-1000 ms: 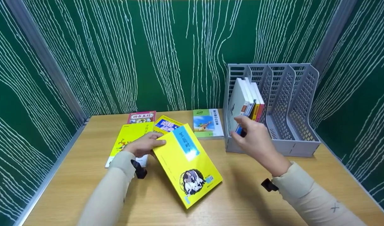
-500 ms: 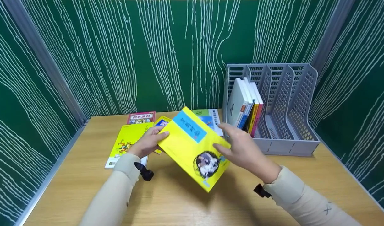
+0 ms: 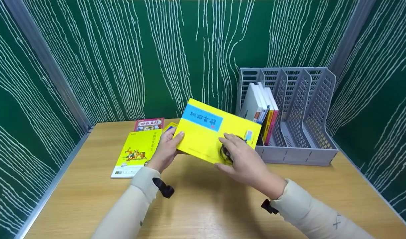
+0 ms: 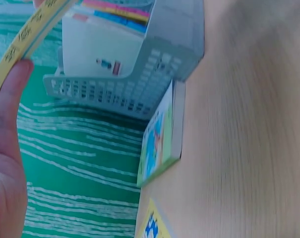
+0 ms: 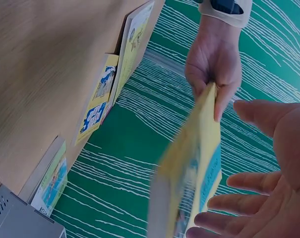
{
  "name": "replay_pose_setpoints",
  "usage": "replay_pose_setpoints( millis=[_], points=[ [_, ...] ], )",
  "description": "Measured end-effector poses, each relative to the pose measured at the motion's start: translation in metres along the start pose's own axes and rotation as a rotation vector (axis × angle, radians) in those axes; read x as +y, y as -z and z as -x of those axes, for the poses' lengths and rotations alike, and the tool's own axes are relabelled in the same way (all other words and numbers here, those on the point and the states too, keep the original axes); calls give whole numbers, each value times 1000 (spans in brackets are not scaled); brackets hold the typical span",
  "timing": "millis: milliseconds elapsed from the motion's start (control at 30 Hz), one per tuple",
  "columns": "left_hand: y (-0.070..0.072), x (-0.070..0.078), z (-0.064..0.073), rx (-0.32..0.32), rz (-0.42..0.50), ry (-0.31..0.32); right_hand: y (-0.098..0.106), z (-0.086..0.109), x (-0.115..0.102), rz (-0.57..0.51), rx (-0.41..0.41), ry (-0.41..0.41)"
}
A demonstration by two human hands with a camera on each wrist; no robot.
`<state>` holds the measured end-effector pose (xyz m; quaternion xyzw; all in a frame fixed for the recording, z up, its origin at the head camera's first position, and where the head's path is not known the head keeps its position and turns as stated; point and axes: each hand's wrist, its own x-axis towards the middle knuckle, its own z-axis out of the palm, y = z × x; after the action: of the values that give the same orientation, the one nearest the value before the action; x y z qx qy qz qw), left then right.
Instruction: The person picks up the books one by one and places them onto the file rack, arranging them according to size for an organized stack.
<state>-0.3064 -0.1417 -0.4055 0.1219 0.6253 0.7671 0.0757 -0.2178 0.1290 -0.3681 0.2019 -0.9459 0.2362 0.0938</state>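
A yellow book (image 3: 203,141) with a blue title panel is held tilted above the table. My left hand (image 3: 166,147) grips its left edge, thumb on the front cover; the left wrist view shows that thumb (image 4: 8,109) along the spine. My right hand (image 3: 244,161) is in front of the book's lower right part, fingers spread. In the right wrist view the right hand's fingers (image 5: 239,203) are straight and seem apart from the cover. Behind the book stands a grey file rack (image 3: 296,155), with several books (image 3: 253,99) upright in its left part.
On the table (image 3: 80,199) at left lie a yellow book (image 3: 136,149) with a tiger picture and a pink-edged book (image 3: 150,123). A yellow-and-blue book (image 5: 97,101) lies beside them. A green-edged book (image 4: 159,141) lies next to the rack. Green walls (image 3: 123,49) enclose the table.
My left hand has moved right and turned the yellow book nearly sideways, towards the rack. My right hand has come from the rack down and left to the book's front.
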Motion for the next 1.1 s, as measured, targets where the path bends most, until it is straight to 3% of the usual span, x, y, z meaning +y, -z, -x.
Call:
replay_pose_setpoints(
  millis=[200,367,633,800,1100],
  points=[
    [-17,0,4,81,33,-12,-5,-2,1,99,22,45],
    [-32,-1,10,95,64,-25,-9,-4,2,228,99,104],
    [-55,2,19,92,174,-45,-12,-6,10,415,347,240],
    [-68,6,23,101,269,-9,-7,-9,20,527,469,328],
    [-79,16,28,58,391,44,5,-9,33,649,558,444]
  ],
)
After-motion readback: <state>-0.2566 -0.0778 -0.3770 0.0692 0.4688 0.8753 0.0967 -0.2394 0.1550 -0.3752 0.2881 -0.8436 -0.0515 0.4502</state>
